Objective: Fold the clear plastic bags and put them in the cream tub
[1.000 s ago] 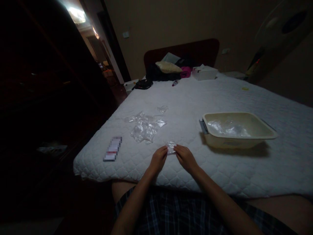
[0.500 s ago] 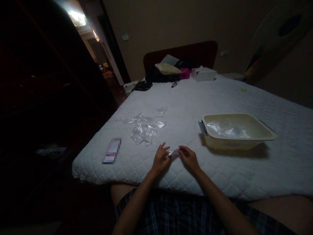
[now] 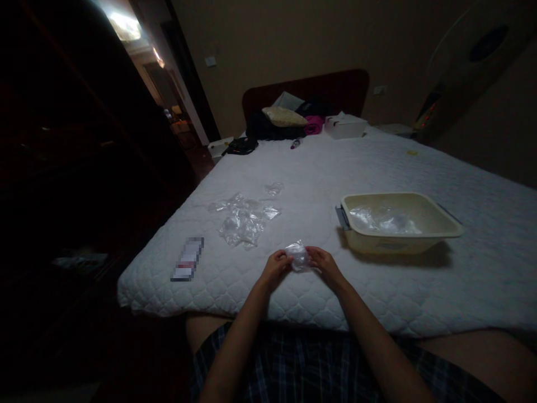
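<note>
Between my two hands is a small clear plastic bag (image 3: 298,256), crinkled and held just above the bed's near edge. My left hand (image 3: 276,267) pinches its left side, fingers closed. On the right side my right hand (image 3: 324,263) grips it too, fingers bent around the edge. Ahead and to the left, several similar clear bags (image 3: 243,221) lie in a loose heap, with one separate bag (image 3: 274,188) just beyond. To the right stands a cream plastic basin (image 3: 403,243) with grey handles; more clear plastic bags (image 3: 381,220) lie inside it.
A phone-shaped, blurred-out item (image 3: 187,259) lies at the left on the white quilted bed (image 3: 319,173). Farther back are a white box (image 3: 345,126), a pillow (image 3: 284,117) and a dark bag (image 3: 241,146). A fan (image 3: 489,43) stands at the right.
The plastic between my hands is now spread wider and stands higher, where before it was a narrow strip. My left fingers have curled in from a more spread pose. The view has shifted slightly.
</note>
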`<state>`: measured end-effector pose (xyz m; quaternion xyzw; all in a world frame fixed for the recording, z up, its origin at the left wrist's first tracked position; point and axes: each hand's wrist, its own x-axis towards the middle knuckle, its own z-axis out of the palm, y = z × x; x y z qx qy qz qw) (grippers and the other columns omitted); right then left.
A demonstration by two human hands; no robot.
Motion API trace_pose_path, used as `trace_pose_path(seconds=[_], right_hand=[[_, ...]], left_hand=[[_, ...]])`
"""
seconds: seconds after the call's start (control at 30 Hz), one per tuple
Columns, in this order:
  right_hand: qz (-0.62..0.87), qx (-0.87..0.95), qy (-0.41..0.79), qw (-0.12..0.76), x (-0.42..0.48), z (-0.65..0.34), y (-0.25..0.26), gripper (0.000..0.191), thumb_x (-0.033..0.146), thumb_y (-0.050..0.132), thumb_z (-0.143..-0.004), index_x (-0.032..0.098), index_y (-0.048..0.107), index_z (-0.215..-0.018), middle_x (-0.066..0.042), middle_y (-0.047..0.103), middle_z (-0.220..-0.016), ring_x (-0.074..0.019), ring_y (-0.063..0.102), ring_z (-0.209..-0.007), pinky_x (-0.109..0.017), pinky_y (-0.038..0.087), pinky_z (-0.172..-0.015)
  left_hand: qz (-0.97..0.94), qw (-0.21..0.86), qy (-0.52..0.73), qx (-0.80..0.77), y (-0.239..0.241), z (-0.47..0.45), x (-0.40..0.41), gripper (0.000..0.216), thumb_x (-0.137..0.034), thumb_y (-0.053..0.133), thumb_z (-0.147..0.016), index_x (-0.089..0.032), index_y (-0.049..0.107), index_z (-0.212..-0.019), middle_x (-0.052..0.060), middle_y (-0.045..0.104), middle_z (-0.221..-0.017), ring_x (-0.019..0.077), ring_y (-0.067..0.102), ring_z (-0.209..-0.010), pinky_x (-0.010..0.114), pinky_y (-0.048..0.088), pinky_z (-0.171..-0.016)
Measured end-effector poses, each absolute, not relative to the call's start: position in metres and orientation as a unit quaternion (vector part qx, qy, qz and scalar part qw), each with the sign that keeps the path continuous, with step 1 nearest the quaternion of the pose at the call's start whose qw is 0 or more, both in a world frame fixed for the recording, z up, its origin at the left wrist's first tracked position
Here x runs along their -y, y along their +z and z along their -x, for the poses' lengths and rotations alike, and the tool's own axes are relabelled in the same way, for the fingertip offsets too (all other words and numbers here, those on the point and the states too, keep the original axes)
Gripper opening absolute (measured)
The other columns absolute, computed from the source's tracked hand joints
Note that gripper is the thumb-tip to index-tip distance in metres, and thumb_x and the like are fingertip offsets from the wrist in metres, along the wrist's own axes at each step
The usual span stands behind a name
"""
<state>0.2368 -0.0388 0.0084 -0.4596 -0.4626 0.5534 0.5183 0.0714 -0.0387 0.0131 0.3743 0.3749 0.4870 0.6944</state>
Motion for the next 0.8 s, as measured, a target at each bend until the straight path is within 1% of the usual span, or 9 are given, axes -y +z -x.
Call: trace_pose_path(seconds=[0.13,0.23,0.33,0.43,0.53,0.67,0.8], right_hand=[[0.464,0.487,0.534,0.512,0.037,-0.234,0.007,0.041,0.048,0.065,-0.064,0.014,0.066,-0.087,-0.008,0.068,-0.084,-0.0191,0.061,-0.076,-0.031,0.047,-0.07],[0.477,0.5,0.518,0.504,0.036,-0.233,0.002,0.038,0.044,0.065,-0.064,0.012,0.066,-0.086,-0.008,0.068,-0.082,-0.019,0.061,-0.073,-0.032,0.047,-0.068],[0.496,0.505,0.492,0.507,0.035,-0.233,-0.004,0.035,0.041,0.065,-0.065,0.012,0.065,-0.084,-0.007,0.067,-0.077,-0.0184,0.059,-0.069,-0.032,0.047,-0.067],[0.511,0.511,0.461,0.515,0.035,-0.233,-0.007,0.032,0.04,0.064,-0.065,0.012,0.065,-0.082,-0.007,0.067,-0.076,-0.0183,0.059,-0.069,-0.032,0.046,-0.067],[0.51,0.512,0.448,0.526,0.037,-0.231,-0.005,0.03,0.039,0.064,-0.066,0.013,0.065,-0.08,-0.007,0.066,-0.076,-0.0184,0.059,-0.07,-0.031,0.046,-0.066],[0.507,0.498,0.44,0.549,0.039,-0.236,0.007,0.031,0.042,0.063,-0.066,0.013,0.065,-0.077,-0.006,0.066,-0.073,-0.018,0.059,-0.067,-0.03,0.046,-0.063],[0.523,0.482,0.406,0.574,0.041,-0.261,0.044,0.036,0.046,0.066,-0.061,0.013,0.065,-0.076,-0.007,0.066,-0.072,-0.018,0.059,-0.065,-0.029,0.046,-0.06]], left_hand=[[-0.377,0.709,0.467,-0.37,0.015,-0.069,0.038,0.033,-0.03,0.075,-0.056,-0.011,0.059,-0.077,-0.002,0.056,-0.059,0.008,0.054,-0.056,0.021,0.044,-0.06],[-0.381,0.704,0.461,-0.383,0.014,-0.069,0.039,0.033,-0.029,0.076,-0.054,-0.011,0.056,-0.074,-0.001,0.057,-0.059,0.0086,0.055,-0.055,0.021,0.045,-0.058],[-0.39,0.697,0.451,-0.399,0.011,-0.069,0.038,0.035,-0.032,0.076,-0.053,-0.012,0.054,-0.071,-0.002,0.056,-0.057,0.0089,0.054,-0.051,0.023,0.047,-0.055],[-0.399,0.7,0.437,-0.4,0.01,-0.067,0.038,0.039,-0.036,0.076,-0.054,-0.012,0.054,-0.076,-0.001,0.056,-0.059,0.0102,0.055,-0.051,0.025,0.049,-0.05],[-0.399,0.706,0.437,-0.389,0.01,-0.064,0.039,0.042,-0.036,0.074,-0.056,-0.011,0.055,-0.083,0.001,0.058,-0.065,0.0117,0.057,-0.054,0.025,0.05,-0.049],[-0.398,0.704,0.444,-0.387,0.012,-0.062,0.041,0.04,-0.036,0.072,-0.061,-0.012,0.054,-0.088,0.003,0.061,-0.072,0.0135,0.061,-0.06,0.024,0.05,-0.051],[-0.398,0.706,0.443,-0.383,0.008,-0.062,0.039,0.037,-0.036,0.069,-0.065,-0.012,0.052,-0.087,0.008,0.064,-0.083,0.014,0.062,-0.061,0.024,0.05,-0.05]])
